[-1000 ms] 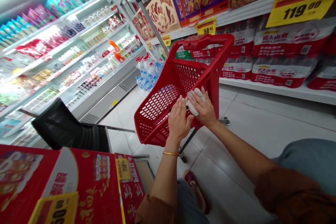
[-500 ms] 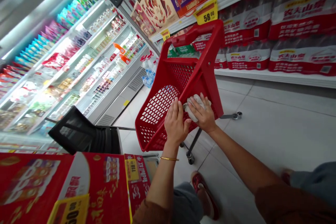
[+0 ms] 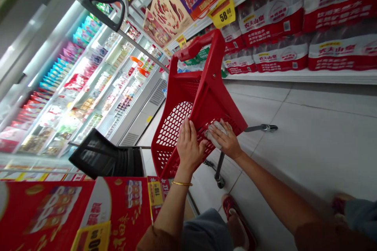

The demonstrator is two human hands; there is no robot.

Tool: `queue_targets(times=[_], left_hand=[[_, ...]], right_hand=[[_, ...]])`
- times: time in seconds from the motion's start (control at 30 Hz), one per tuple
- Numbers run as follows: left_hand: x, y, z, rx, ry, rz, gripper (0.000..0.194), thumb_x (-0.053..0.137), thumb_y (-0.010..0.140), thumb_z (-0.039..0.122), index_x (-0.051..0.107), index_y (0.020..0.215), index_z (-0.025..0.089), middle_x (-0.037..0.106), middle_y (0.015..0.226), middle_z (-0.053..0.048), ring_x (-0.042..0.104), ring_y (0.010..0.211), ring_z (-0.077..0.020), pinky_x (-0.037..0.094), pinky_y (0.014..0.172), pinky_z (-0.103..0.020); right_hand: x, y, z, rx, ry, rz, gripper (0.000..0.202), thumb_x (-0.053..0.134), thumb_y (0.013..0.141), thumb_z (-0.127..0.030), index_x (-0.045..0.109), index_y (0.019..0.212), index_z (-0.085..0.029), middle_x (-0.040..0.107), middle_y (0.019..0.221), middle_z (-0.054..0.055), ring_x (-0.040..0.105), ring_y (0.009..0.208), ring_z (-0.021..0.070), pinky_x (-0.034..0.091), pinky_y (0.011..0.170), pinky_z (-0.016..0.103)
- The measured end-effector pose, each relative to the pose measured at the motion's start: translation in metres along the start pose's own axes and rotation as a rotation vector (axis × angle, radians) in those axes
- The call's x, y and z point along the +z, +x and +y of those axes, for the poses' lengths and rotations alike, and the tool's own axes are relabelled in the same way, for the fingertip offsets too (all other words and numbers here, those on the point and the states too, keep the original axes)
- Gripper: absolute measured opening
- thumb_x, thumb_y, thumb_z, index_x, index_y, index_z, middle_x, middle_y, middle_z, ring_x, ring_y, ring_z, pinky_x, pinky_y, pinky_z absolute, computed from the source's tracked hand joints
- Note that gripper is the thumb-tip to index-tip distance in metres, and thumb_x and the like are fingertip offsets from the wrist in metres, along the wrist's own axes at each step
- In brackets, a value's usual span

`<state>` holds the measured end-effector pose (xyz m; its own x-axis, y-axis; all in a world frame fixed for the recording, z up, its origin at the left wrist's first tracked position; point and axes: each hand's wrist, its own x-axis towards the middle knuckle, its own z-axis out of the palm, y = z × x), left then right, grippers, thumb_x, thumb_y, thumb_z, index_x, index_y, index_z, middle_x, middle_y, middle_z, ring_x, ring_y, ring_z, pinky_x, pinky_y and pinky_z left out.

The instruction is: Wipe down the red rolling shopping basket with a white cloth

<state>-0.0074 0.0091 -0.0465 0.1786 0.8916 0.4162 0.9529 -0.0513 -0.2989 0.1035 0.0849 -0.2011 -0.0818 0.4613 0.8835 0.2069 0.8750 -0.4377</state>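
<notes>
A red plastic shopping cart (image 3: 216, 90) with lattice sides stands in front of me, slanted in the view. My left hand (image 3: 189, 147), a gold bangle on its wrist, lies flat on the cart's top rim with fingers stretched out. On the outer side panel, below that rim, my right hand (image 3: 229, 141) presses a crumpled pale cloth (image 3: 212, 135). Its fingers lie over the cloth, hiding part of it.
Red gift cartons (image 3: 123, 204) stand close at the lower left, beside a black basket-like cart (image 3: 97, 155). Shelves with packs of bottled water (image 3: 277, 53) run along the right. A lit chiller (image 3: 79, 86) fills the left. The floor (image 3: 297, 145) is tiled.
My right hand has moved the cloth down the side panel, away from the rim and onto the lattice. My left hand still rests on the rim. The whole view has shifted somewhat.
</notes>
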Motion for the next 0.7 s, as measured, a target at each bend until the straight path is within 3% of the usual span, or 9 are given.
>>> queue_targets(times=[0.13, 0.23, 0.33, 0.43, 0.57, 0.63, 0.7], left_hand=[[-0.016, 0.004, -0.008, 0.109, 0.077, -0.099, 0.083, 0.039, 0.093, 0.066, 0.028, 0.152, 0.008, 0.02, 0.159, -0.023, 0.02, 0.148, -0.0366, 0.029, 0.116, -0.055], [-0.032, 0.018, -0.019, 0.37, 0.094, -0.21, 0.08, 0.041, 0.093, 0.066, 0.031, 0.152, 0.012, 0.03, 0.157, -0.017, 0.025, 0.148, -0.0305, 0.026, 0.119, -0.046], [-0.046, 0.046, -0.034, 0.678, 0.068, -0.347, 0.075, 0.036, 0.094, 0.067, 0.037, 0.15, 0.017, 0.04, 0.154, -0.01, 0.03, 0.146, -0.0257, 0.018, 0.122, -0.042], [-0.054, 0.086, -0.05, 0.867, 0.018, -0.533, 0.075, 0.035, 0.093, 0.07, 0.037, 0.15, 0.022, 0.044, 0.152, -0.006, 0.035, 0.144, -0.0216, 0.018, 0.122, -0.037], [-0.052, 0.133, -0.06, 1.033, -0.054, -0.66, 0.072, 0.037, 0.093, 0.069, 0.039, 0.149, 0.025, 0.048, 0.149, -0.004, 0.039, 0.142, -0.0189, 0.019, 0.121, -0.033], [-0.046, 0.142, -0.06, 1.047, -0.082, -0.687, 0.075, 0.039, 0.089, 0.073, 0.041, 0.148, 0.026, 0.049, 0.148, -0.004, 0.04, 0.141, -0.0196, 0.02, 0.121, -0.032], [-0.04, 0.14, -0.058, 1.016, -0.103, -0.628, 0.082, 0.039, 0.085, 0.077, 0.042, 0.147, 0.023, 0.048, 0.149, -0.007, 0.039, 0.142, -0.0223, 0.02, 0.121, -0.033]], right_hand=[[-0.004, 0.017, -0.016, 0.086, 0.043, 0.084, 0.047, 0.06, 0.092, -0.029, 0.054, 0.137, -0.022, 0.06, 0.137, 0.011, 0.028, 0.145, 0.0332, 0.04, 0.111, 0.063], [-0.008, 0.029, -0.023, 0.091, 0.093, 0.138, 0.051, 0.058, 0.093, -0.037, 0.052, 0.14, -0.018, 0.058, 0.138, 0.013, 0.028, 0.145, 0.0342, 0.04, 0.111, 0.063], [-0.01, 0.033, -0.024, 0.113, 0.104, 0.163, 0.049, 0.057, 0.093, -0.03, 0.052, 0.14, -0.018, 0.058, 0.138, 0.013, 0.027, 0.145, 0.0334, 0.041, 0.111, 0.062], [-0.008, 0.031, -0.022, 0.131, 0.101, 0.134, 0.049, 0.059, 0.091, -0.028, 0.052, 0.139, -0.021, 0.057, 0.14, 0.011, 0.028, 0.145, 0.0323, 0.04, 0.111, 0.061], [-0.006, 0.028, -0.018, 0.099, 0.084, 0.171, 0.057, 0.062, 0.089, -0.028, 0.047, 0.143, -0.019, 0.059, 0.137, 0.012, 0.031, 0.144, 0.0339, 0.042, 0.11, 0.061], [-0.007, 0.029, -0.017, 0.093, 0.075, 0.188, 0.06, 0.063, 0.089, -0.028, 0.045, 0.145, -0.019, 0.06, 0.136, 0.012, 0.031, 0.143, 0.0347, 0.042, 0.109, 0.062], [-0.009, 0.03, -0.017, 0.106, 0.072, 0.187, 0.061, 0.062, 0.09, -0.029, 0.043, 0.146, -0.021, 0.059, 0.137, 0.011, 0.032, 0.143, 0.0348, 0.043, 0.109, 0.062]])
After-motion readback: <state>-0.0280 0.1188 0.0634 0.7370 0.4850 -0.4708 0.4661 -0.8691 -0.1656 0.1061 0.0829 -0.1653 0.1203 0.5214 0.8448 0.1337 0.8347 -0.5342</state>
